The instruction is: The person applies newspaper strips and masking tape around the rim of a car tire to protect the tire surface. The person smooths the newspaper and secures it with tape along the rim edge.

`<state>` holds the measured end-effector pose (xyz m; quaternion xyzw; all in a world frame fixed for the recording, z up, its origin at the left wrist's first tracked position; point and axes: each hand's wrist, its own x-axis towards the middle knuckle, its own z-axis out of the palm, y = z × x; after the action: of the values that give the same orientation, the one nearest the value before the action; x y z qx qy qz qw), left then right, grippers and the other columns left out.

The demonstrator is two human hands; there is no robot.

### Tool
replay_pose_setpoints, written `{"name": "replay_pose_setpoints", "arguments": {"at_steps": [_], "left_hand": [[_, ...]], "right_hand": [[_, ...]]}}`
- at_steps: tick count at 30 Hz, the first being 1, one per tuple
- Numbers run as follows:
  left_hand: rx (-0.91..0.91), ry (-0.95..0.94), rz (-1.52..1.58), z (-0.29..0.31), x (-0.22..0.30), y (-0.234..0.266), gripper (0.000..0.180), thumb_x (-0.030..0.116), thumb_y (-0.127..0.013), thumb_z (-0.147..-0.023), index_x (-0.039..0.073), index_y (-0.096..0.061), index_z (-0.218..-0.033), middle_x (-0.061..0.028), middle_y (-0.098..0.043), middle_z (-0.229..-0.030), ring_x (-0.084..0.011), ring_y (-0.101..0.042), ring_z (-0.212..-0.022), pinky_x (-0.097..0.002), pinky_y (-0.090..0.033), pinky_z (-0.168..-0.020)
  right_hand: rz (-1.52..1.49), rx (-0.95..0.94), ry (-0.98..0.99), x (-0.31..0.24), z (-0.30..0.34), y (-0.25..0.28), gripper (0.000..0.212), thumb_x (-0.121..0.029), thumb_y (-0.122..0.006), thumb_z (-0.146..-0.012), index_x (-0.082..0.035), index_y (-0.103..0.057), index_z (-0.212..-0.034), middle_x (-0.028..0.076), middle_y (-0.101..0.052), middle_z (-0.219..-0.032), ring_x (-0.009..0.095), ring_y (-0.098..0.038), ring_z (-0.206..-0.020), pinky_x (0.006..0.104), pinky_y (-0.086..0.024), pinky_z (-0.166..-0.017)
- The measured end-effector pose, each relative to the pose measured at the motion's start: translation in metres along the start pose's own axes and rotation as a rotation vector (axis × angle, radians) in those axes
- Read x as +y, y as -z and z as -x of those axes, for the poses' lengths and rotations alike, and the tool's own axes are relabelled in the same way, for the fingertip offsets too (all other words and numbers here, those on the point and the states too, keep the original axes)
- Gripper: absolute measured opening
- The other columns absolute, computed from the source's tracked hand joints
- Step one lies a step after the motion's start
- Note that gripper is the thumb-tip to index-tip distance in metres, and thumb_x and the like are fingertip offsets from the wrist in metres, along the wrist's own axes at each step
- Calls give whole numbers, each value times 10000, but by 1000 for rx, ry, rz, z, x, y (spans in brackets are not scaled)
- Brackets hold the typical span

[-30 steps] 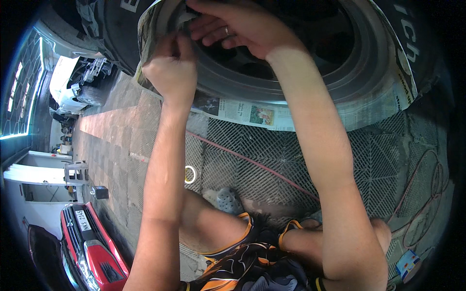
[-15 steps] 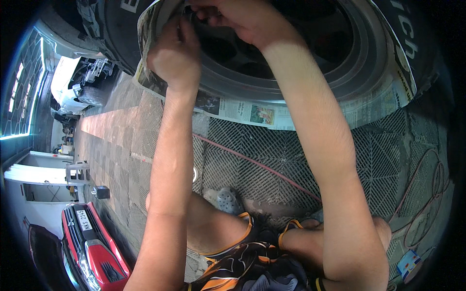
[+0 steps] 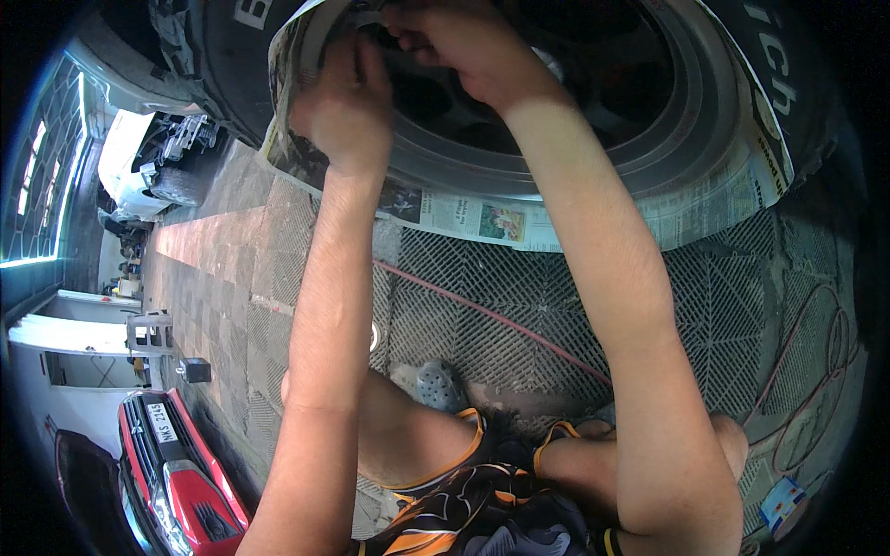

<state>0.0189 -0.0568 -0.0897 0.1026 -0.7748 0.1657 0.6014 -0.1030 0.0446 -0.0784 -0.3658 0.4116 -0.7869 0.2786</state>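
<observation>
Both my arms reach up to a large wheel, whose dark grey rim (image 3: pixel 593 153) fills the top of the view. Newspaper sheets (image 3: pixel 445 211) are tucked around the rim, covering part of the black tyre (image 3: pixel 788 79). My left hand (image 3: pixel 348 111) is closed at the rim's left side, slightly blurred, its fingertips pressed together near the spokes. Just right of it, my right hand (image 3: pixel 459 46) is closed too, with curled fingers over the rim's upper left part. Whatever either hand pinches is hidden or too small to name.
A reddish hose (image 3: pixel 491 313) crosses the grated floor mats (image 3: pixel 714 306) below the wheel, and more hose lies coiled at the right. A red car bumper (image 3: pixel 190 473) stands at lower left. A dark box (image 3: pixel 194 370) sits beyond my left arm. A grey clog (image 3: pixel 438 385) is below.
Both hands have shifted slightly right and down along the rim, staying close together. The wheel, newspaper and floor things look unmoved.
</observation>
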Motion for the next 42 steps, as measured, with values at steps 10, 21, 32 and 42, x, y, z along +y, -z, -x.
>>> {"name": "replay_pose_setpoints", "arguments": {"at_steps": [10, 21, 32, 42], "left_hand": [[-67, 76, 307, -4, -1, 1, 128, 169, -702, -975, 58, -759, -1007, -94, -725, -728, -194, -703, -611, -335, -530, -574], [-252, 575, 710, -10, 27, 17, 186, 129, -654, -1001, -34, -728, -1052, -67, -710, -654, -110, -653, -534, -258, -489, -508], [-227, 958, 1297, -9, 27, 24, 225, 104, -637, -973, -69, -695, -1104, -111, -685, -699, -165, -598, -572, -280, -463, -569], [-324, 1487, 2348, -27, 5, 32, 224, 74, -483, -984, -84, -599, -1093, -3, -448, -685, -123, -392, -597, -294, -362, -649]], "right_hand": [[-118, -20, -105, 2, 4, -1, 163, -198, -640, -1005, -62, -658, -916, 26, -618, -800, 114, -555, -681, 274, -455, -628], [-214, -94, -147, 13, -9, 12, 158, -163, -641, -1009, -32, -667, -925, 55, -635, -832, 145, -602, -746, 279, -480, -669], [-769, -1, -204, 16, -14, 15, 14, -21, -667, -959, -8, -663, -963, 80, -664, -890, 160, -647, -788, 219, -509, -637], [-830, -127, -283, 22, -27, 17, 10, 21, -649, -952, 25, -658, -949, 102, -663, -865, 153, -619, -719, 204, -496, -564]]}}
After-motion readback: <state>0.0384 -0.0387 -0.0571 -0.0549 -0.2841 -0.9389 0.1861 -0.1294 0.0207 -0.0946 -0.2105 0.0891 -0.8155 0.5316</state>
